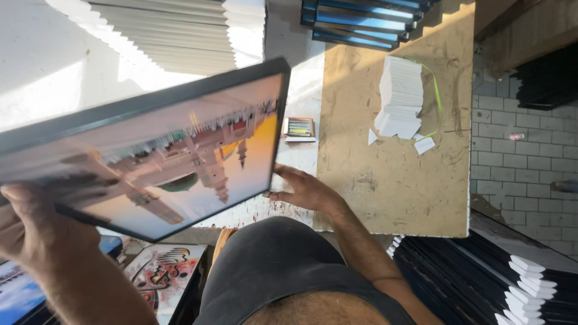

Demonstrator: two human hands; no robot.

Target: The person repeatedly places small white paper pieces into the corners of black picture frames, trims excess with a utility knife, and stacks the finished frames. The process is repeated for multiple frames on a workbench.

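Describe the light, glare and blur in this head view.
Head view: hard sunlight washes out the white surface at upper left; the framed picture held by the left hand looks soft and slightly blurred; the right hand and wooden board are sharper.

Two hands, left [36,232] and right [304,191], one framed picture [162,150], one white card stack [400,96], one small box [299,128].
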